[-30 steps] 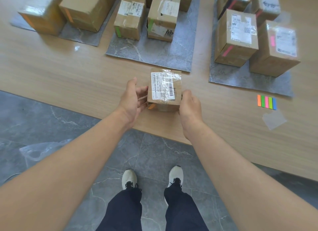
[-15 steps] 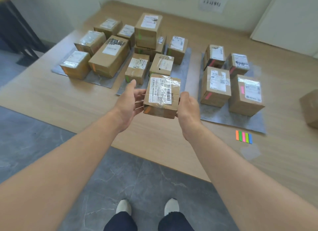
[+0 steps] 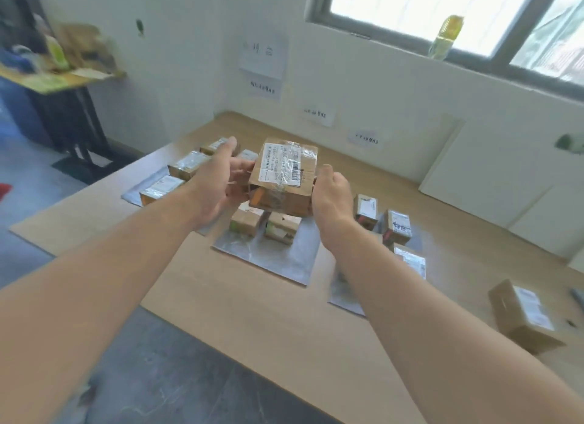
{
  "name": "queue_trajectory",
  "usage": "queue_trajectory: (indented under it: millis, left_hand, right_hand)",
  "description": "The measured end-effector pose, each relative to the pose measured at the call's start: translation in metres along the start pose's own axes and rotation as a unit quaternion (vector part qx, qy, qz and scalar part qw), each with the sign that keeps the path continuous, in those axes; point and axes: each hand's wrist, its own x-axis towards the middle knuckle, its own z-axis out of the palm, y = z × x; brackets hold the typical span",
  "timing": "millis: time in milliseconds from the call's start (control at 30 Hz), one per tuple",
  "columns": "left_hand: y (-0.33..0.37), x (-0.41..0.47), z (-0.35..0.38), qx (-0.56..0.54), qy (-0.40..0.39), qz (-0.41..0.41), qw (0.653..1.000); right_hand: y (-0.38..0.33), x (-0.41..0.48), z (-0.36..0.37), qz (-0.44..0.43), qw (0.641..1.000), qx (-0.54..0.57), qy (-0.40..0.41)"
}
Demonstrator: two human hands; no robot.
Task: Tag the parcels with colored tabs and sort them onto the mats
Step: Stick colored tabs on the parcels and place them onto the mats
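I hold a small cardboard parcel (image 3: pixel 282 177) in the air between both hands, above the middle grey mat (image 3: pixel 284 264). It has a white label under clear tape on top and an orange tab on its near left corner. My left hand (image 3: pixel 218 183) grips its left side, fingers underneath and thumb up. My right hand (image 3: pixel 331 193) grips its right side. Two parcels with green tabs (image 3: pixel 265 223) sit on the middle mat below. The left mat (image 3: pixel 139 193) holds several parcels, and so does the right mat (image 3: pixel 344 297), partly hidden by my right arm.
A loose parcel (image 3: pixel 524 316) lies on the wooden table at the right. Paper signs (image 3: pixel 317 114) hang on the wall behind the mats. A cluttered side table (image 3: pixel 60 76) stands at the far left. The grey tile floor lies below the table's near edge.
Both hands lifted the parcel from the table's near edge up and forward over the mats. The view tilted up from the floor toward the wall and window.
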Motion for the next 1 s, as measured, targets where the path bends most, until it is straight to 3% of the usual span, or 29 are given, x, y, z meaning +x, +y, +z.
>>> queue_trajectory:
  millis: [333,567,1000]
  left_hand:
    - [0.05,0.035,-0.127,0.009,0.021,-0.004,1.0]
    - [0.072,0.092,-0.231,0.046,-0.02,-0.025,0.998]
    - [0.046,0.216,-0.323,0.077,-0.008,-0.091,0.993]
  right_hand:
    - [-0.062,0.003,0.131,0.0,1.0,0.019,-0.008]
    - [-0.082,0.01,0.247,0.034,0.999,0.037,0.016]
    - [-0.058,0.076,0.375,0.105,0.993,0.046,0.0]
